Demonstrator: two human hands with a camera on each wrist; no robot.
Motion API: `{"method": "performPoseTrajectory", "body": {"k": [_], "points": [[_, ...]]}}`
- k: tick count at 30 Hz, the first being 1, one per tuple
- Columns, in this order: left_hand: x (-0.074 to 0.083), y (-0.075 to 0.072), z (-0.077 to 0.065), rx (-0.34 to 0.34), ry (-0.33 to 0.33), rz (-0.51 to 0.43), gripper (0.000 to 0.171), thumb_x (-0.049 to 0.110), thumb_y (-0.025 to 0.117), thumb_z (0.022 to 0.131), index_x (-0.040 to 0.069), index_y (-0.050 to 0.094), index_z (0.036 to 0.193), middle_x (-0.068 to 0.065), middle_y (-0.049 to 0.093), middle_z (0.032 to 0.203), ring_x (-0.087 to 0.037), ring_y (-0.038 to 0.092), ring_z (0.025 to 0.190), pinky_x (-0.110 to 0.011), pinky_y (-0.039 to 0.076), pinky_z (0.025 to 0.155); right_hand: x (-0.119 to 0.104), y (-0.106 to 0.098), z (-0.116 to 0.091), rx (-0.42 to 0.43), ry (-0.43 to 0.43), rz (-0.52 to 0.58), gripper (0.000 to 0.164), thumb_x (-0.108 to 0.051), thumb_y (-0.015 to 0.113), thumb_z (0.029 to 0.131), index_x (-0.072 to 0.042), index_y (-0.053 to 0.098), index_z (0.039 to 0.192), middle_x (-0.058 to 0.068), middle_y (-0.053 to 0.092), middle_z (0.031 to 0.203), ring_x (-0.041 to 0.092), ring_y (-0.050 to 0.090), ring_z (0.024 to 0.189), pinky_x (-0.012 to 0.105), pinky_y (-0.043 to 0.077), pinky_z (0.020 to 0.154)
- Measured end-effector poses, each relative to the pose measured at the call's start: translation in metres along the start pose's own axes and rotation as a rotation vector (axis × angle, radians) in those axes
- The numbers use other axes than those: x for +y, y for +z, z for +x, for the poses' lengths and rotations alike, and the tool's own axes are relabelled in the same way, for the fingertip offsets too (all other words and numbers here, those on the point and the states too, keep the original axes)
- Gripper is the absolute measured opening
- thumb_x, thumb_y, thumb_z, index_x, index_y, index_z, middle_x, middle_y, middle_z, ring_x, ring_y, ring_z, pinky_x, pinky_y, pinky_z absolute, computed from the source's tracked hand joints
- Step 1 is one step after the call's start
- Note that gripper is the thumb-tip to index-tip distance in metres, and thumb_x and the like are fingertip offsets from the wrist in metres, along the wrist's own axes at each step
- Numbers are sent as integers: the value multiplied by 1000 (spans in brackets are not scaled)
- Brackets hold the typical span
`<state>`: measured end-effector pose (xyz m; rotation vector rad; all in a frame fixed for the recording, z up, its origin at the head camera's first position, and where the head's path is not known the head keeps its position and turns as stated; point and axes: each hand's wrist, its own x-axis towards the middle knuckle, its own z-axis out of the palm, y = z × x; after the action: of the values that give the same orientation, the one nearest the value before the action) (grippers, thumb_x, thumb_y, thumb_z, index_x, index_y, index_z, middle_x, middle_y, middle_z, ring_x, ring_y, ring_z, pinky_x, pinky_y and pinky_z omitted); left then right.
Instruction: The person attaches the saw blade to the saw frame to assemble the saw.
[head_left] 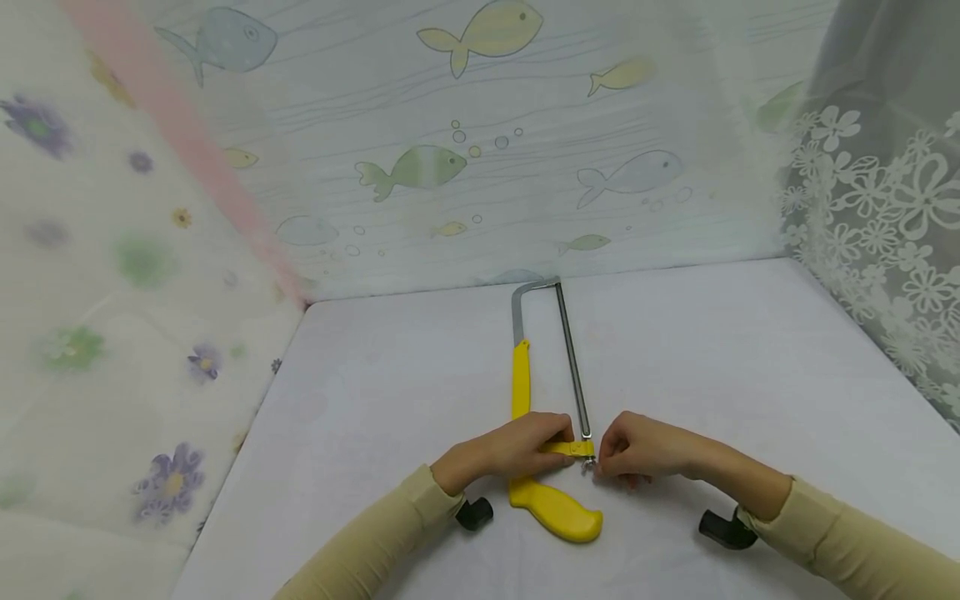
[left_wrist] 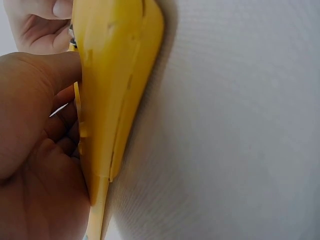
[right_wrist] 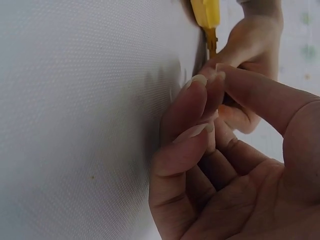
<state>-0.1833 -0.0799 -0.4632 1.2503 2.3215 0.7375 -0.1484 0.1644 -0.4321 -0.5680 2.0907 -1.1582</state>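
A hacksaw (head_left: 521, 379) with a yellow handle and grey bow lies on the white tabletop, its blade side to the right and its far end near the back wall. My left hand (head_left: 517, 446) grips the yellow frame just above the handle, thumb and fingers around the short arm that carries the blade's near end. At that end sits a small metal wing nut (head_left: 588, 465). The fingertips of my right hand (head_left: 637, 448) pinch together right at it, the other fingers curled. In the right wrist view these fingers (right_wrist: 185, 110) hide the nut.
The white cloth-covered table (head_left: 390, 367) reaches back to a fish-print curtain (head_left: 517, 200). A flowered curtain (head_left: 135, 333) hangs at the left and a lace one (head_left: 892, 217) at the right. Black wrist devices (head_left: 726, 531) sit under both forearms.
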Motion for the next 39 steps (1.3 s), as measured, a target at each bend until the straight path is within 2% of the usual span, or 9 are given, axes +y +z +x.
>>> {"method": "performPoseTrajectory", "body": {"k": [6,8,15,29,39], "points": [[0,0,0,-3,9,-11,10,20,66,102,15,58,104,9,59,94,-4,50,83,-15,43,75,-2,2,2,4,35,16,39,-35,73,95,-2,73,75,2,59,59,12,47,51,22,34,46],[-1,0,0,-3,11,-14,10,20,66,102,15,58,104,10,59,94,-4,51,82,-15,44,75,-2,3,3,11,52,19,41,-38,72,95,-2,73,74,2,61,60,12,49,50,22,34,45],[-1,0,0,1,16,-12,10,20,66,102,15,58,104,9,58,93,-4,50,82,-15,43,74,-4,6,5,33,71,7,40,-38,72,95,-5,74,73,5,67,63,12,52,50,22,35,45],[2,-2,-1,0,23,8,10,20,66,102,14,58,104,9,58,93,-3,49,80,-13,41,72,-4,5,6,18,39,-1,31,-26,69,97,-4,74,74,7,68,64,11,52,50,22,34,45],[3,-2,-1,-4,9,4,9,20,66,102,15,58,105,10,59,94,-3,49,80,-14,42,72,-3,0,0,30,18,-15,22,-22,70,96,-5,73,81,6,66,66,14,53,54,23,36,47]]}}
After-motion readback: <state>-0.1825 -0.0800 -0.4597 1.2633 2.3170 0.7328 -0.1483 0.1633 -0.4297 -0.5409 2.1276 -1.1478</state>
